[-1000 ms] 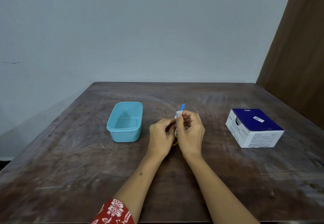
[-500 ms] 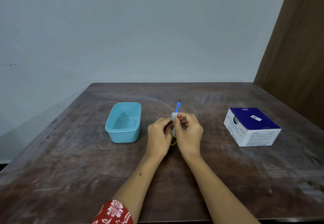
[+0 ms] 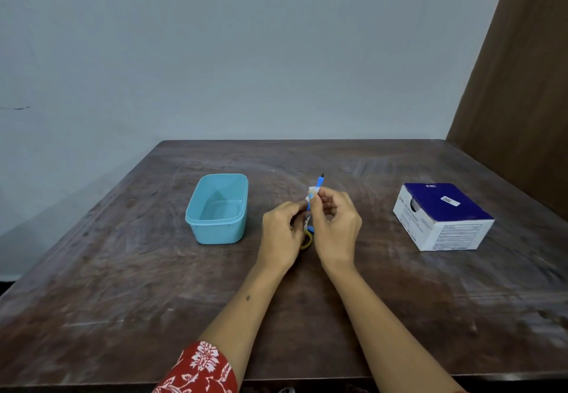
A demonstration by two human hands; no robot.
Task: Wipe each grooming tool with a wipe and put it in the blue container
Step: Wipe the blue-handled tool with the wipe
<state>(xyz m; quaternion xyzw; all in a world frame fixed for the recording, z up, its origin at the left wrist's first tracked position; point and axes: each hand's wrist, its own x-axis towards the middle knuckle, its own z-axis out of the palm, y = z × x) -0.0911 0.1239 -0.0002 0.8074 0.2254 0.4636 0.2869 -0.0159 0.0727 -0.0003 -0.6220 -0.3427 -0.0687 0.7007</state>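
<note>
Right hand (image 3: 336, 226) pinches a small white wipe (image 3: 312, 193) around the blue shaft of a grooming tool (image 3: 319, 182), whose dark tip stands clear just above the fingertips. Left hand (image 3: 281, 231) grips the tool's lower end, where a yellowish loop (image 3: 306, 240) shows between the two hands; what kind of tool it is we cannot tell. We judge the step in hand to be the wiping itself. To do it well, we would keep the left hand's hold steady and draw the wipe along the whole shaft toward the tip, turning the tool so every side meets the wipe, and keep the fingers off the pointed end.

Outward from the hands, the blue container (image 3: 218, 208) stands open near the left hand, on its outer side, apart from it; nothing can be seen inside. A blue-and-white box (image 3: 442, 216) sits well apart beyond the right hand. Both rest on the worn wooden table (image 3: 123, 285). A red floral sleeve (image 3: 199, 368) shows at the left forearm.
</note>
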